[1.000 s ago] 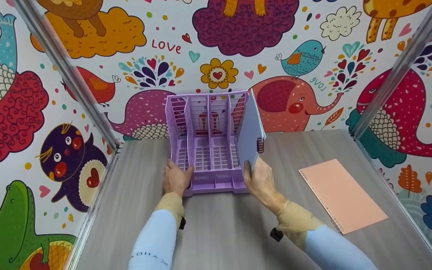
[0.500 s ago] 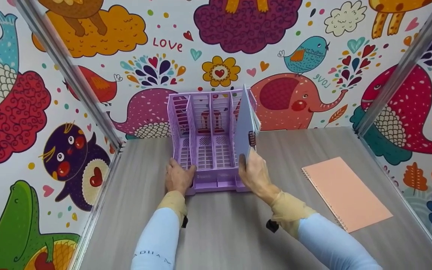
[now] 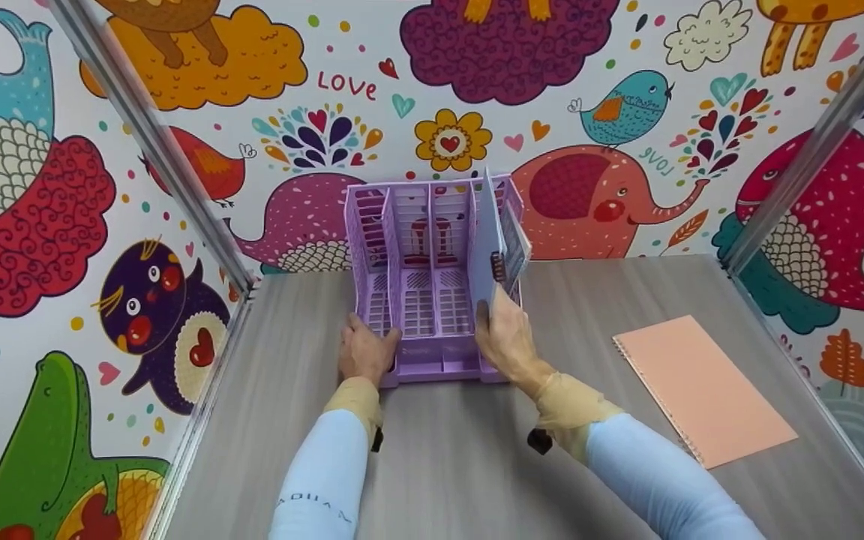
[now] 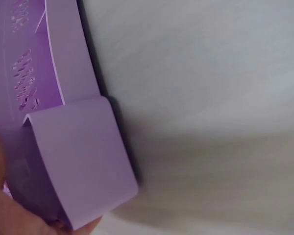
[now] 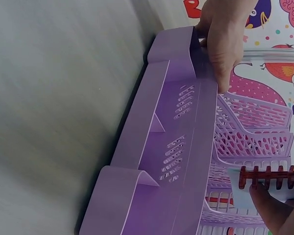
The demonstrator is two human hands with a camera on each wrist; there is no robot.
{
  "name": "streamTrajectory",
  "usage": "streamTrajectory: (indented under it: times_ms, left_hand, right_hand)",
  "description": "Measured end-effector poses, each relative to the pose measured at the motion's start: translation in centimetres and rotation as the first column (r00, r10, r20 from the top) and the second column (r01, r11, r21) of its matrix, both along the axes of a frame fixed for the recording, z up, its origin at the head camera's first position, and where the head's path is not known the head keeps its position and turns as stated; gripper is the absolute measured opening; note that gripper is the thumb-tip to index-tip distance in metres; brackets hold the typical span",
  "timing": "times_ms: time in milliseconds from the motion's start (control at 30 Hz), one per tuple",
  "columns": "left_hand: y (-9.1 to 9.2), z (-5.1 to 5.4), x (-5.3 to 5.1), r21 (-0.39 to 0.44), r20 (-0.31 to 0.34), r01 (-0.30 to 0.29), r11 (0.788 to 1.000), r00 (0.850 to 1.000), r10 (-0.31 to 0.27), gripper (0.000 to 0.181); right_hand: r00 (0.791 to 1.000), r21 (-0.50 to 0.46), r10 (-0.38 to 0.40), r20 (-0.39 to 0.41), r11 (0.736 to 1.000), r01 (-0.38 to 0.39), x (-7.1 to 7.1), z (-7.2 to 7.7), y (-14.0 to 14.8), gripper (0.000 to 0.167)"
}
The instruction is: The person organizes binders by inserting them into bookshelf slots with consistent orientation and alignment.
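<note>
A purple file rack [image 3: 439, 352] with several upright slots stands against the back wall. My left hand [image 3: 367, 351] grips its front left corner; in the left wrist view the rack's front foot [image 4: 83, 156] shows beside the fingers. In my right hand [image 3: 508, 337] is a light blue notebook [image 3: 481, 262], pinched near its front edge and held upright at the rack's rightmost slot. Its dark red binding rings [image 5: 267, 176] face me, with the thumb touching them in the right wrist view. Greyish leaves [image 3: 516, 244] splay out on its right side. Whether its bottom touches the slot floor is hidden.
A peach spiral notebook [image 3: 702, 390] lies flat on the grey table [image 3: 447, 465], to the right of the rack. Metal posts [image 3: 814, 142] stand at both back corners. Behind the rack rises a wall [image 3: 537, 75] with cartoon animals.
My right hand has shifted left, taking the blue notebook from over the rack's right wall to inside it. Its leaves have spread apart. The left hand keeps its grip on the rack's corner.
</note>
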State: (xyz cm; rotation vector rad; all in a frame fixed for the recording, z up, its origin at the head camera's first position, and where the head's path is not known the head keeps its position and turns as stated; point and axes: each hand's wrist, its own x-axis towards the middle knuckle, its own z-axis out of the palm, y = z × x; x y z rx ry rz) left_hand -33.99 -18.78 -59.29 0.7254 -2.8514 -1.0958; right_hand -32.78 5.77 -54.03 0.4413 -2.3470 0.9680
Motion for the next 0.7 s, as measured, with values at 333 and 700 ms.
streamTrajectory:
  times_ms: [333,700]
  left_hand:
    - [0.1,0.0,0.0,-0.006,0.009,0.0,1.0,1.0,0.0,0.108]
    - [0.1,0.2,-0.1,-0.015,0.019,0.011,1.0,1.0,-0.011,0.108]
  right_hand:
    - [0.999,-0.028,-0.026,0.03,0.999,0.027,-1.2,-0.2,-0.5,0.035]
    - [1.0,-0.024,-0.02,0.024,1.0,0.02,-2.4,-1.0,-0.5,0.031]
